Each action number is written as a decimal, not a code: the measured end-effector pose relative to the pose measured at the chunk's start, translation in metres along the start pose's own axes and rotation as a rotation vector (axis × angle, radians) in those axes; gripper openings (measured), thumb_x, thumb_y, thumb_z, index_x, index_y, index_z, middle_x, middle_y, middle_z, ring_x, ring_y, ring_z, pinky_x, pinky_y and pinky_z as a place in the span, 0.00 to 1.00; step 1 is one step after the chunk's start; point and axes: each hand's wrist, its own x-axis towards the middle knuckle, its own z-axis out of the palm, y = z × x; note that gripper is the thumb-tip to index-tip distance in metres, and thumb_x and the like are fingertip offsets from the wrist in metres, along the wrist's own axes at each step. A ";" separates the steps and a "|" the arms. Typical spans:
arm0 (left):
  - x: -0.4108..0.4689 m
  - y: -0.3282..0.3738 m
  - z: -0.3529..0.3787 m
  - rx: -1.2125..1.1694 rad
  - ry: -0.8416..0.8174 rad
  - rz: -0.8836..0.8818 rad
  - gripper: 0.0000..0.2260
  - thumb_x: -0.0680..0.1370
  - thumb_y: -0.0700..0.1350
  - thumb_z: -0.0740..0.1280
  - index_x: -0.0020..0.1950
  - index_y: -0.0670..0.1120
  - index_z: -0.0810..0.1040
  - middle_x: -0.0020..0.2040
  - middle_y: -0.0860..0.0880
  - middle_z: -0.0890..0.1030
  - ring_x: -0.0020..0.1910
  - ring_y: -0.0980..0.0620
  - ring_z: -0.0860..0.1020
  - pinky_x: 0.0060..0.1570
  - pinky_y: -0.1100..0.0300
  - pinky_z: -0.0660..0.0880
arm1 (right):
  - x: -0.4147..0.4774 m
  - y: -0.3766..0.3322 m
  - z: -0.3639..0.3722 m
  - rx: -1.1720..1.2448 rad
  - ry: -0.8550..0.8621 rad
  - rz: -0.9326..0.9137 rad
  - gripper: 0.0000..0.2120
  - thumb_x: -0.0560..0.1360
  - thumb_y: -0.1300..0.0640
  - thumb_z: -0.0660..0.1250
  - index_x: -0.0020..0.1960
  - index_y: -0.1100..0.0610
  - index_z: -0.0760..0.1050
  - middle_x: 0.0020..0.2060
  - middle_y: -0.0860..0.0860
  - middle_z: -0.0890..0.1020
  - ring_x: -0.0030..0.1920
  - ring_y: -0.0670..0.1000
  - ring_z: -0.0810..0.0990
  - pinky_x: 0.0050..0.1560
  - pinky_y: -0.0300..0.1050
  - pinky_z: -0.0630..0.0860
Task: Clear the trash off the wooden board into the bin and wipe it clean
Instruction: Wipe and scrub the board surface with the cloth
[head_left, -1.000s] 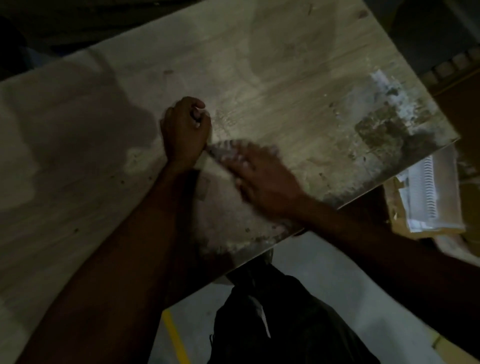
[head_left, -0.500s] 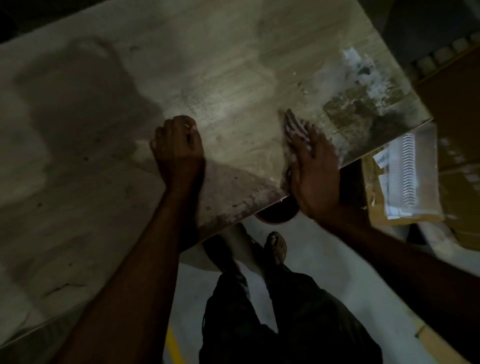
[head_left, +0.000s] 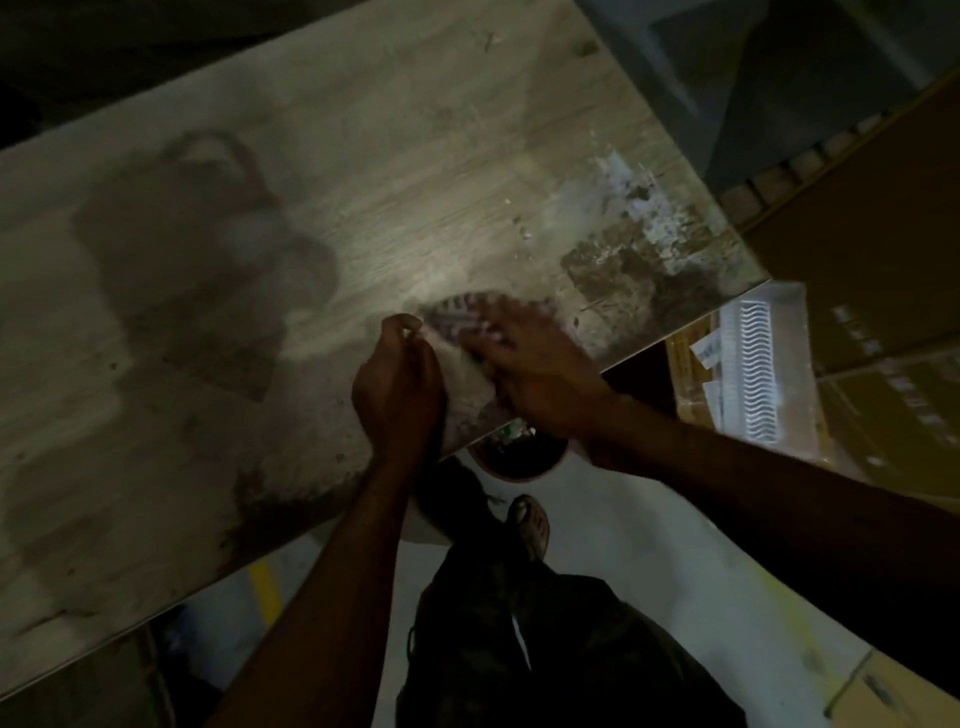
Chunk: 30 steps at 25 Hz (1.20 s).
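Note:
The wooden board (head_left: 363, 182) fills the upper left of the head view, with a dark, flaky stain (head_left: 628, 260) near its right corner. My right hand (head_left: 535, 358) lies with straight fingers on a grey patterned cloth (head_left: 454, 312), pressing it against the board near the front edge; it is motion-blurred. Just left of the cloth, my left hand (head_left: 400, 379) rests on the board with curled fingers, and whether it holds anything is hidden. A round bin (head_left: 519, 465) with a pale rim sits on the floor below the board's edge, under my hands.
Brown cardboard boxes (head_left: 883, 260) stand to the right of the board, with a white spiral-bound pad (head_left: 758, 364) on one. My legs and sandalled foot (head_left: 530, 525) are on the pale floor below. A yellow floor line (head_left: 265, 592) runs under the board's edge.
My right hand swept the cloth out toward the stained right corner, then back left beside my left hand. My left hand stayed curled on the board near the front edge.

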 end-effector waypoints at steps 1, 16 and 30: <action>0.002 0.001 0.000 -0.021 0.028 -0.029 0.07 0.81 0.48 0.60 0.58 0.56 0.71 0.34 0.53 0.78 0.31 0.53 0.76 0.34 0.60 0.69 | 0.015 0.025 -0.008 -0.016 0.074 0.121 0.30 0.80 0.57 0.63 0.81 0.51 0.64 0.79 0.60 0.66 0.79 0.62 0.62 0.79 0.62 0.61; 0.172 -0.007 0.002 -0.057 0.173 -0.062 0.08 0.77 0.48 0.60 0.54 0.53 0.74 0.40 0.51 0.79 0.41 0.49 0.77 0.40 0.55 0.68 | 0.154 0.021 0.010 -0.008 0.117 0.069 0.27 0.79 0.55 0.64 0.78 0.53 0.69 0.76 0.62 0.71 0.75 0.61 0.67 0.77 0.51 0.57; 0.292 -0.009 0.010 -0.047 0.248 -0.125 0.07 0.77 0.50 0.63 0.54 0.53 0.77 0.43 0.51 0.81 0.44 0.47 0.80 0.41 0.56 0.67 | 0.330 0.059 0.009 -0.062 0.232 0.313 0.26 0.79 0.52 0.60 0.77 0.55 0.70 0.75 0.62 0.71 0.74 0.63 0.69 0.75 0.55 0.62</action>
